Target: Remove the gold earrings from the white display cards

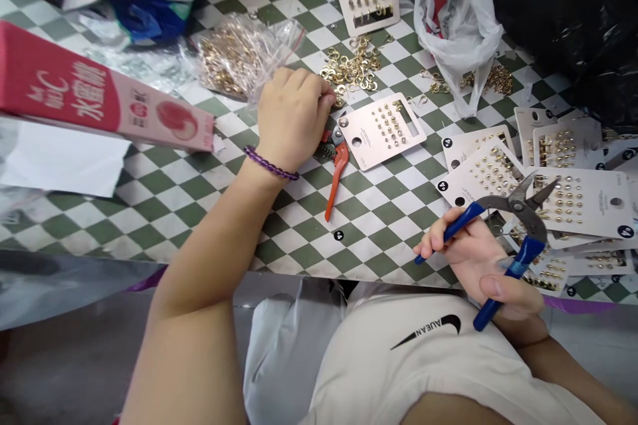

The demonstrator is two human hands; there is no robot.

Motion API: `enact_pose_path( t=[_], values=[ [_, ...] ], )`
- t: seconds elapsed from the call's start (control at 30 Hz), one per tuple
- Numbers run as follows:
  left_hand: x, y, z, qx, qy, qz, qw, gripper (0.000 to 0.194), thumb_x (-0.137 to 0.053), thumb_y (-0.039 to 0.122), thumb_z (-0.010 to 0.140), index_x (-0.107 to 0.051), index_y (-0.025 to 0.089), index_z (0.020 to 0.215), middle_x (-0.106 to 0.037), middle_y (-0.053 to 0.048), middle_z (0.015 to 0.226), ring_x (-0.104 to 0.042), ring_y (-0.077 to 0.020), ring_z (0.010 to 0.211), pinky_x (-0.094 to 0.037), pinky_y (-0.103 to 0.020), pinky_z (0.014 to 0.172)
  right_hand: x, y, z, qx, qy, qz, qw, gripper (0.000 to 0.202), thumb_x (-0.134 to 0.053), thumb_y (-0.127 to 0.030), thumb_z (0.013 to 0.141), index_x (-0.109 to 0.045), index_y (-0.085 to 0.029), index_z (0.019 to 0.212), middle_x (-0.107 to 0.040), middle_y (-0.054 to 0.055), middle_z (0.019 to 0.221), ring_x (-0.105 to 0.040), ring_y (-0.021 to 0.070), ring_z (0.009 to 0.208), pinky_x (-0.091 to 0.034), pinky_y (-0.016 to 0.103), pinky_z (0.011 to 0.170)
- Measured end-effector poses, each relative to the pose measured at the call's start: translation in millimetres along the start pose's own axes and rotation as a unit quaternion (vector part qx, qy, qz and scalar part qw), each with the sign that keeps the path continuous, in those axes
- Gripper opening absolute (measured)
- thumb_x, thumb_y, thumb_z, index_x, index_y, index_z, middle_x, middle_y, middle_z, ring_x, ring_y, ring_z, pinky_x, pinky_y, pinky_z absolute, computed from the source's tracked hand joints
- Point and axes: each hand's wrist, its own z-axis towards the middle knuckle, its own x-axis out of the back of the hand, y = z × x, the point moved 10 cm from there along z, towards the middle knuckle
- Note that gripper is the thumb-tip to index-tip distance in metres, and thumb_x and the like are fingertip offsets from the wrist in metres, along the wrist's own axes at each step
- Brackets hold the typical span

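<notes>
At near right, our loosely spread right hand point(491, 265) holds the blue-handled pliers point(517, 206), handles parted between fingers and thumb; farther left, our left hand point(294, 109) curls beside the gold rings point(355, 72), whether gripping any we cannot tell

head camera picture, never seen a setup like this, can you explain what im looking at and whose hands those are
There is no machine here: the hands belong to the person wearing the camera. This one picture is taken from their head, looking forward and down. The right hand holds blue-handled pliers with the jaws apart. The left hand is beside small gold rings and red-handled pliers; whether it grips anything is hidden. On the green-and-white checked table there are also cards of small studs, a clear bag of gold pieces, a white plastic bag and a pink-red box.
</notes>
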Motion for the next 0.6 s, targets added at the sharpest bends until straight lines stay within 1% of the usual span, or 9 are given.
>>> enact_pose_path(
  t=[0.1,0.2,0.3,0.37,0.47,0.6],
  values=[
    [1.6,-0.3,-0.4,0.005,0.002,-0.009,1.000,0.045,-0.022,0.042,0.089,-0.058,0.020,0.102,-0.061,-0.011,0.110,-0.049,-0.0229,0.118,-0.036,-0.047,0.092,-0.7,-1.8,-0.3,0.003,0.002,-0.002,1.000,0.049,-0.058,-0.039,0.073,-0.045,-0.031,0.120,-0.045,0.005,0.098,-0.047,0.0227,0.096,-0.037,0.049,0.097],
    [1.0,-3.5,-0.6,0.010,0.011,-0.024,1.000,0.046,-0.022,0.044,0.088,-0.058,0.020,0.103,-0.062,-0.011,0.111,-0.050,-0.0219,0.116,-0.036,-0.047,0.090,2.2,-4.3,0.0,0.006,0.027,0.004,1.000,0.049,-0.060,-0.040,0.070,-0.048,-0.032,0.117,-0.046,0.005,0.096,-0.048,0.0230,0.093,-0.038,0.047,0.094],
    [4.3,-3.9,-1.9,-0.005,0.042,-0.057,0.998,0.045,-0.022,0.046,0.089,-0.057,0.022,0.104,-0.063,-0.009,0.111,-0.053,-0.0209,0.114,-0.036,-0.047,0.088,4.8,-1.6,-0.2,-0.012,0.044,0.007,0.999,0.047,-0.061,-0.040,0.069,-0.050,-0.033,0.115,-0.046,0.005,0.094,-0.049,0.0236,0.092,-0.038,0.048,0.094],
    [6.2,-4.7,-3.1,-0.006,0.056,-0.076,0.996,0.044,-0.022,0.047,0.089,-0.056,0.024,0.105,-0.064,-0.008,0.111,-0.055,-0.0206,0.112,-0.037,-0.046,0.086,3.5,-1.0,-0.2,-0.014,0.036,0.005,0.999,0.049,-0.060,-0.041,0.069,-0.049,-0.032,0.116,-0.046,0.006,0.095,-0.048,0.0245,0.093,-0.037,0.049,0.095],
    [4.8,-7.4,-4.1,0.016,0.049,-0.073,0.996,0.048,-0.019,0.048,0.088,-0.055,0.022,0.106,-0.065,-0.009,0.108,-0.057,-0.0201,0.109,-0.038,-0.045,0.084,2.0,-2.0,0.1,-0.007,0.027,-0.001,1.000,0.049,-0.059,-0.041,0.070,-0.048,-0.032,0.117,-0.046,0.006,0.096,-0.048,0.0245,0.093,-0.038,0.050,0.095],
    [6.2,-6.4,-5.0,0.008,0.059,-0.065,0.996,0.051,-0.016,0.050,0.087,-0.054,0.022,0.106,-0.065,-0.009,0.110,-0.057,-0.0182,0.111,-0.040,-0.044,0.085,6.0,-2.0,0.3,-0.013,0.052,0.006,0.999,0.046,-0.062,-0.042,0.069,-0.050,-0.033,0.112,-0.047,0.006,0.093,-0.049,0.0242,0.090,-0.039,0.049,0.093]
  ],
)
